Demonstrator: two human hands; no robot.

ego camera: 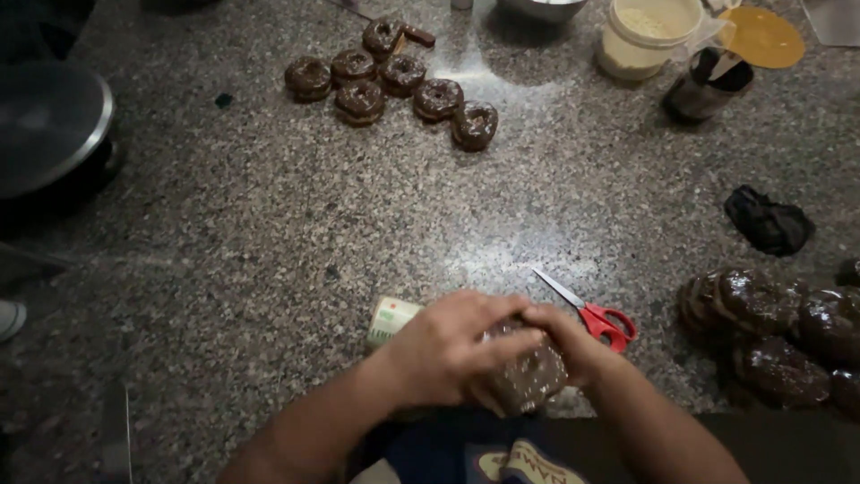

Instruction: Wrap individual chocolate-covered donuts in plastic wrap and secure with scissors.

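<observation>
The left hand (448,345) and right hand (573,345) cover most of the wrapped doughnut (528,376); its wrapping is blurred. The roll (390,321) is half hidden behind the left wrist. The doughnut pile (779,332) and metal bowl (544,7) are cut off by frame edges.

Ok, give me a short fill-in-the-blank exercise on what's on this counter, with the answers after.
1. Both hands, left hand and right hand, hold a chocolate ____ wrapped in clear film.
2. The scissors by the right hand have ____ handles.
3. The roll lies beside the ____ hand.
4. The group of donuts at the far side of the counter numbers ____.

Missing words: donut; red; left; seven
</observation>
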